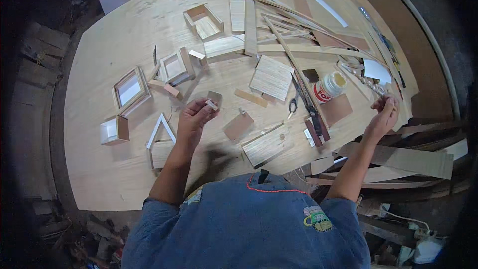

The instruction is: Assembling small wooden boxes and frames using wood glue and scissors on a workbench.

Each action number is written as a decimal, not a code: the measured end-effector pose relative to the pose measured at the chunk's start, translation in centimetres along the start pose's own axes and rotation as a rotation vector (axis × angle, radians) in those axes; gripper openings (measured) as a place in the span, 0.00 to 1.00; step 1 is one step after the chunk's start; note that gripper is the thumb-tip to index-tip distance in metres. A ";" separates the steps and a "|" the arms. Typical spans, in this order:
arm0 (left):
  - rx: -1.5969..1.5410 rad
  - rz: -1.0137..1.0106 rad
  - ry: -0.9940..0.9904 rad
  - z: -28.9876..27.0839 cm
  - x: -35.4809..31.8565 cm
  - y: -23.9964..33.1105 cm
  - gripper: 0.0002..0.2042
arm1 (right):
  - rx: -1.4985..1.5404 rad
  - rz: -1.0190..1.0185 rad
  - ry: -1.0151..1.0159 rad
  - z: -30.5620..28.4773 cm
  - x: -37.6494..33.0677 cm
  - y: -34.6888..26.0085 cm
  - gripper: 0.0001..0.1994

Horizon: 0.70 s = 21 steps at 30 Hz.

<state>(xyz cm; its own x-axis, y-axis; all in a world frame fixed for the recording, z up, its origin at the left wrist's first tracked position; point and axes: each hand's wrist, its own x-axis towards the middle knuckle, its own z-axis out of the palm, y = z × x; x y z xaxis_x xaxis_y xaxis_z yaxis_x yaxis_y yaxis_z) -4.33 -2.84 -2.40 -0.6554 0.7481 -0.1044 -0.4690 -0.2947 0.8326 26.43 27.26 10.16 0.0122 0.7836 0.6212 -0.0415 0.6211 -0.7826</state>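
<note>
Left hand (pixel 195 114) pinches small pale wood piece (pixel 212 104) at fingertips, raised above plywood table (pixel 99 169) near centre, apparently for inspection. Right hand (pixel 384 114) at right edge, fingers closed on something thin, possibly clear wrapper. Glue jar (pixel 330 86), scissors (pixel 295 100) between hands, within reach.

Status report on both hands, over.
Left hand pinching a small white piece. Right hand fingering a clear wrapper by the glue jar. Scissors lie between.

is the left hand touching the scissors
Apart. The head view shows the left hand holding a small wood piece, with bare table between it and the scissors.
</note>
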 end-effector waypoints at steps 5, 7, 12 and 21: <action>0.168 0.005 0.010 -1.6 -0.1 -0.7 0.10 | -0.226 0.005 -0.121 0.3 2.1 1.1 0.11; 0.166 -0.005 0.016 -1.8 -0.2 -1.1 0.10 | -0.293 -0.002 -0.137 1.1 2.1 1.0 0.11; 0.032 -0.033 -0.055 -1.4 -0.7 -0.9 0.10 | -0.424 -0.046 -0.172 1.4 2.0 2.0 0.13; -0.160 -0.129 -0.193 1.0 -0.9 -0.1 0.11 | -0.872 -0.563 -0.044 3.8 0.2 0.6 0.15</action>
<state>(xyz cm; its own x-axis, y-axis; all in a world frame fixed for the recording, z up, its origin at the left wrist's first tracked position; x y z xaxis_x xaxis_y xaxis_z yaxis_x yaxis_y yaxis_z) -3.14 -2.88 -1.87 -0.4670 0.8801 -0.0856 -0.6384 -0.2686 0.7213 22.56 27.72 9.92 -0.2312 0.3863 0.8929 0.6961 0.7069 -0.1256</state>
